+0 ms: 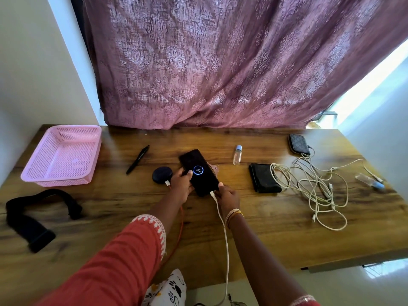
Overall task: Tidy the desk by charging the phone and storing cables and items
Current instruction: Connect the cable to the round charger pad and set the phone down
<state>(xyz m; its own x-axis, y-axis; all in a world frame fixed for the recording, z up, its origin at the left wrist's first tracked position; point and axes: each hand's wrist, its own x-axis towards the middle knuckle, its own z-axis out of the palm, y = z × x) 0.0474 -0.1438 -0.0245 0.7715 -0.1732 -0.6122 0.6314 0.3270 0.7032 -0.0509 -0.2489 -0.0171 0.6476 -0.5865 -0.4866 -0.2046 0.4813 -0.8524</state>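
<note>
Curtain point(220, 62) fills the back, hanging to the far edge of the wooden desk point(220, 239). Pink basket point(64, 155) sits far left with nothing in it, black strap point(28, 217) near left. White cables point(313, 191), a loose tangle, lie right, touching the black wallet point(262, 177). Small purse point(299, 144) far right, a cord running off it.

Phone point(198, 171) lies mid-desk, screen lit with a charge ring reading 69, white cable point(224, 228) plugged into its near end and trailing off the desk edge. Left hand point(180, 184) grips the phone's left edge, thumb on the glass. Right hand point(227, 195) pinches the plug end at the port. Hands close together, both on the phone.

Black round case point(162, 175) just left of the phone, an orange cable point(180, 226) running from it under the left arm. Pen point(138, 160), bottle point(237, 155), second bottle point(369, 181) lying at far right.

Charging step looks done; storing remains. Phone judged rigid, smooth, slippery glass: hold by the long edges, not the plug. Cables light and floppy, likely to snag; gather as a bundle mid-loop and lift to the basket.
</note>
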